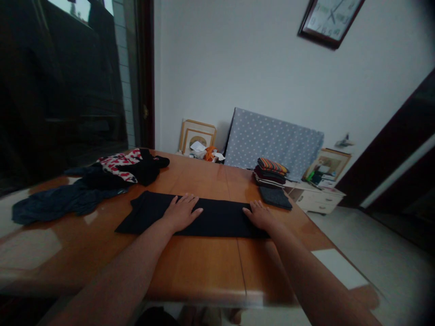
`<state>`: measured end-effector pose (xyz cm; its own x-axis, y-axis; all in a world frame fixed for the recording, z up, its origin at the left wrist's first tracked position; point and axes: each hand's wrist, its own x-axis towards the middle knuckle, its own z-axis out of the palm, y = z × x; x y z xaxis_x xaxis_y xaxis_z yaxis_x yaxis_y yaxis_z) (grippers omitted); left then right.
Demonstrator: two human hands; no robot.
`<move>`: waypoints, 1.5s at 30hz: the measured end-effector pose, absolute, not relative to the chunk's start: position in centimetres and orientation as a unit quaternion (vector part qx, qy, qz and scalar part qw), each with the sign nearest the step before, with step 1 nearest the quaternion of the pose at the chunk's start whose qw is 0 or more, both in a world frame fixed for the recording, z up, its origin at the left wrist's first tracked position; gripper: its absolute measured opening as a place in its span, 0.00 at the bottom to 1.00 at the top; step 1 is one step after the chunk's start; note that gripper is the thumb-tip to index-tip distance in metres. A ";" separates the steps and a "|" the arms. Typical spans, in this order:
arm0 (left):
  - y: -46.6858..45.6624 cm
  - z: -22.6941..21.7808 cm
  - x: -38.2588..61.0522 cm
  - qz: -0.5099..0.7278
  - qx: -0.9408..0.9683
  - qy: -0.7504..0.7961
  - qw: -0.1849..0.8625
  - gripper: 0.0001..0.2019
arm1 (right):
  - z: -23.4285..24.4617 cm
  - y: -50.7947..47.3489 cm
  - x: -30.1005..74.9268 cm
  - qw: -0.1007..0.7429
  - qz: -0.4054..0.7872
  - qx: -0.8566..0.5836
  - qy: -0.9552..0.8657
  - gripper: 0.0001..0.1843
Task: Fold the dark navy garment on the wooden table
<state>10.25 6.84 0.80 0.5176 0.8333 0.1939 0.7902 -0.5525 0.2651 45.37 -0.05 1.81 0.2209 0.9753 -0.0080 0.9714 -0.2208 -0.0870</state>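
A dark navy garment, most likely trousers, lies flat as a long folded strip across the wooden table. On its left half my left hand rests palm down with the fingers spread. My right hand lies flat on the strip's right end, thumb apart from the fingers. Neither hand grips the cloth. The strip's left end is wider and angled, with a corner jutting toward me.
Rumpled clothes lie at the table's left, with a black and red-white garment behind. At the back right stands a stack of folded clothes, a dark grey folded piece in front. Beyond are a dotted grey cloth and white drawers.
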 end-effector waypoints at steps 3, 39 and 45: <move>7.2 1.1 9.6 0.198 0.857 0.474 0.043 0.27 | 2.9 0.1 41.1 0.072 0.010 -0.761 -0.644 0.42; 8.3 -0.6 9.9 0.097 0.883 0.447 0.105 0.32 | 0.6 -1.1 43.9 0.131 0.079 -0.761 -0.631 0.43; 8.5 -1.0 9.9 0.107 0.883 0.442 0.111 0.33 | 3.3 -2.5 47.7 0.352 0.117 -0.804 -0.465 0.24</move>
<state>9.93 8.53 -0.97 0.5854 0.8055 0.0916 0.7578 -0.5839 0.2912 47.68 -2.50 3.30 0.5394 0.8306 0.1385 0.6655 -0.3198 -0.6744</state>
